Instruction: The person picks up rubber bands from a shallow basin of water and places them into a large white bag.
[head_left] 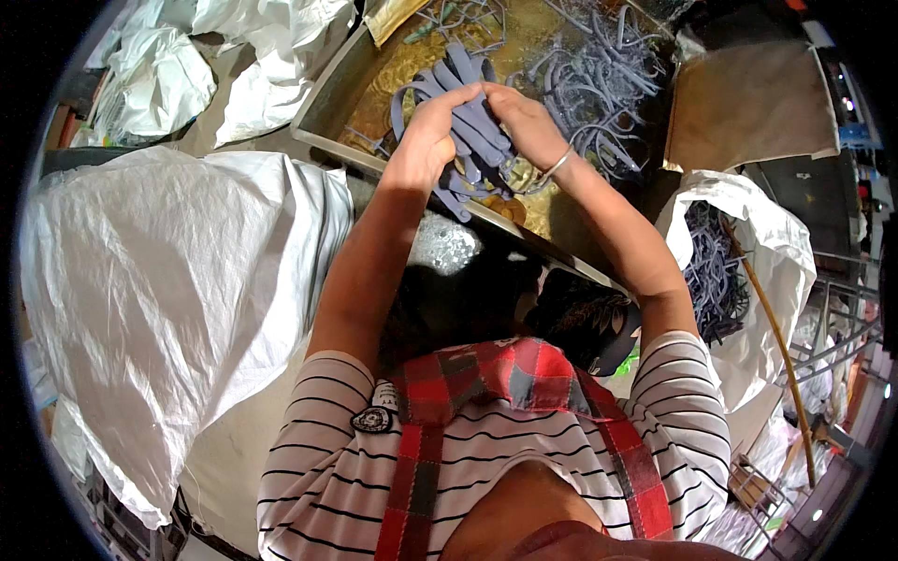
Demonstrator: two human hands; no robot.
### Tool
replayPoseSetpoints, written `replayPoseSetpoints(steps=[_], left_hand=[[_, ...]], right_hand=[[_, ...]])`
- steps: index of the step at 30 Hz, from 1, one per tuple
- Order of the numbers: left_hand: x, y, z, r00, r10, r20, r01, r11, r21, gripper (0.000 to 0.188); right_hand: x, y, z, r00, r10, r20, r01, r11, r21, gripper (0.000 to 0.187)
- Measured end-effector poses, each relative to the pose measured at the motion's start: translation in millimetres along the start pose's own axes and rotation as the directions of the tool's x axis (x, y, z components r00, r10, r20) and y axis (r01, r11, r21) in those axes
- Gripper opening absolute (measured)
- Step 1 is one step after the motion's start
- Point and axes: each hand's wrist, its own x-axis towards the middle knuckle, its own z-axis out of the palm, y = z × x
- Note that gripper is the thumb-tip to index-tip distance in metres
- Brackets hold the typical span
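Over a metal tray [337, 148], both my hands are closed at a bundle of flat, purple-grey rubbery strips [479, 140]. My left hand [434, 126] grips the bundle from its left side, with the thumb and fingers reaching across the strips. On the other side my right hand [526, 123], with a bangle at the wrist, pinches near the top of the same bundle; the fingertips of both hands almost meet. The lower ends of the strips hang toward the tray's near edge. Parts of the fingers are hidden behind the strips.
Thin, tangled purple-grey trimmings [603, 84] lie at the tray's right. An open white sack [781, 234] with more trimmings [711, 266] stands to the right, a long stick [781, 360] beside it. A cardboard piece [753, 107] is behind. A large white sack [178, 280] fills the left.
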Motion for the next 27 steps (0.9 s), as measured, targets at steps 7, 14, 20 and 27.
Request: replayPoseSetpoints(steps=[7,14,20,27], left_hand=[[9.6,17.0,-18.7,0.998,0.017,0.055,0.000,0.958,-0.288,0.029],[11.5,6.7,-10.9,0.993,0.021,0.120,0.022,0.937,-0.350,0.027],[19.6,28.0,-34.2,0.996,0.094,-0.001,-0.089,0.941,-0.327,0.024],[11.6,48.5,-49.5,0.985,0.150,-0.080,-0.170,0.887,-0.429,0.029]], right_hand=[[-32.6,1.8,-4.2,0.908,0.093,0.408,0.197,0.765,-0.613,0.055],[-8.0,65.5,50.6,0.944,0.065,0.324,0.167,0.753,-0.637,0.037],[-30.3,16.4,30.6,0.987,-0.103,0.125,0.162,0.671,-0.724,0.013],[-28.9,45.3,-80.4,0.930,0.349,-0.113,-0.017,0.349,0.937,0.018]])
